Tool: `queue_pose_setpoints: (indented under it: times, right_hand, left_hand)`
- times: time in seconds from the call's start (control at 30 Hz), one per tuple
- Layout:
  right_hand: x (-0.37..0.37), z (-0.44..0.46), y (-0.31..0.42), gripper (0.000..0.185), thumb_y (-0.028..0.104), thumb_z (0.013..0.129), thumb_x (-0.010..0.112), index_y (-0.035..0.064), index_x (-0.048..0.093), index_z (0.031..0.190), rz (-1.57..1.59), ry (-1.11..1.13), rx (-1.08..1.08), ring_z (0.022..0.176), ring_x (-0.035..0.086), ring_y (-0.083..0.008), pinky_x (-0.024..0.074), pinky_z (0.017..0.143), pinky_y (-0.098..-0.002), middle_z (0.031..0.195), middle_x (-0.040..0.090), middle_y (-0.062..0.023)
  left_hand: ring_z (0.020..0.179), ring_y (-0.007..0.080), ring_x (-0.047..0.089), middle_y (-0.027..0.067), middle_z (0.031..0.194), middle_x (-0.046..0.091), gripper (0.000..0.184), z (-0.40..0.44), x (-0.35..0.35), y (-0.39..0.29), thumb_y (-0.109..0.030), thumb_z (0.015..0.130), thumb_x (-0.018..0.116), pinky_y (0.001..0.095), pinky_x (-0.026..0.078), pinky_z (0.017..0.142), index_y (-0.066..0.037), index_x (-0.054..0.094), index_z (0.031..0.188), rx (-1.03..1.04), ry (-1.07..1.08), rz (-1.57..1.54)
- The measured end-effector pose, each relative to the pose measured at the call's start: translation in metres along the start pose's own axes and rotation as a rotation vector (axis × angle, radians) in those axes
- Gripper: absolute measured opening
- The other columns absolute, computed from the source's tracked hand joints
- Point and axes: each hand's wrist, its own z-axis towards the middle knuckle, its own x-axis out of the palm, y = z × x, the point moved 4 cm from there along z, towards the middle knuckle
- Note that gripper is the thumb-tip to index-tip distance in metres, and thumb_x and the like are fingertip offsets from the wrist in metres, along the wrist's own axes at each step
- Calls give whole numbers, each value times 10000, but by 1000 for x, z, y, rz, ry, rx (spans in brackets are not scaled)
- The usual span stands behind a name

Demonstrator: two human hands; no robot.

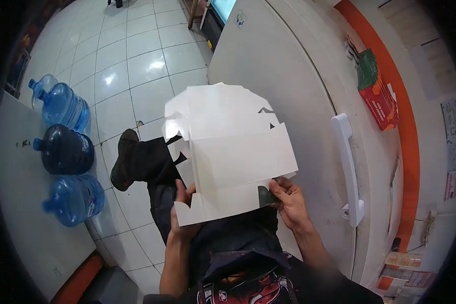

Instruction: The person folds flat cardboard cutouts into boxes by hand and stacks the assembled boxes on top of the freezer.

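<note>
A flat, partly folded white cardboard box blank [238,162], with crease lines and cut-out tabs along its sides, is spread above my lap. My left hand [182,213] grips its lower left edge, with some fingers hidden behind the card. On the lower right corner, my right hand [289,202] pinches the card beside a dark green flap [266,196], thumb in front. The inner face of the card is plain white; its outer side is mostly hidden from me.
Several large water bottles [68,152] stand on the tiled floor [121,96] at left. A big white door with a handle [347,169] is close on my right. Beyond it lies a red and green box [377,91]. My booted foot [125,159] extends leftward.
</note>
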Motion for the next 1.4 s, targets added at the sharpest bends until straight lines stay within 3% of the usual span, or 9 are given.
queue_pose_setpoints:
  times: [0.1,0.2,0.27,0.33,0.47,0.6,0.9,1.2,1.4]
  right_hand:
    - [-4,1,1,200,248,964,765,63,719,1023,-55,-22,-41,720,707,-70,602,616,-228,872,761,-24]
    - [-5,2,-1,186,247,965,765,72,717,1008,-107,-46,-83,721,709,-61,594,600,-215,872,763,-20]
    - [-6,2,-3,188,252,965,766,75,717,1003,-117,-61,-104,723,707,-57,587,594,-209,870,763,-17]
    - [-6,2,-5,200,262,963,769,74,717,1004,-118,-79,-117,717,702,-52,578,589,-204,863,760,-13]
    - [-4,-2,0,232,287,955,780,67,717,994,-186,-93,-131,711,694,-49,570,590,-204,842,755,-10]
    - [-5,-3,1,300,295,949,786,33,705,1071,-221,-81,-102,775,706,-80,589,651,-230,912,756,-45]
    - [47,-23,27,762,240,953,778,-30,381,1545,-485,68,-598,1036,684,-219,565,943,-341,1275,668,-213]
    - [8,3,25,533,417,1086,546,-55,654,1309,-631,-113,-405,926,622,-131,510,793,-302,1062,728,-131]
    - [2,1,23,506,360,1095,549,-56,601,1379,-560,-79,-393,916,618,-103,511,850,-280,1039,707,-60]
  left_hand:
    - [1376,222,504,107,1481,539,703,-16,1,29,-573,1107,243,407,371,1206,-45,393,1545,-37,-476,137]
    - [1405,237,468,99,1494,526,704,-19,-10,42,-577,1107,214,447,286,1253,-61,363,1561,16,-393,701]
    - [1386,238,486,111,1483,531,707,-17,0,43,-580,1103,246,451,311,1237,-47,369,1552,69,-316,564]
    - [1361,233,507,122,1466,540,698,-18,12,43,-568,1104,300,441,352,1211,-25,386,1534,92,-176,-206]
    - [1008,141,678,92,1193,690,532,-26,-1,52,-452,1105,466,307,546,898,18,587,1323,51,-423,485]
    - [811,39,606,1,965,715,365,-15,15,40,-286,1113,523,212,483,748,38,686,1155,51,-514,582]
    - [887,93,664,48,1008,718,400,-18,11,42,-322,1112,513,268,550,832,43,676,1123,14,-571,452]
    - [1063,182,662,125,1227,655,607,-42,-9,42,-404,1024,649,312,541,885,12,475,1430,-38,-698,474]
    - [1178,255,636,180,1324,611,726,-39,5,11,-13,848,671,394,514,1023,23,374,1509,86,-597,648]
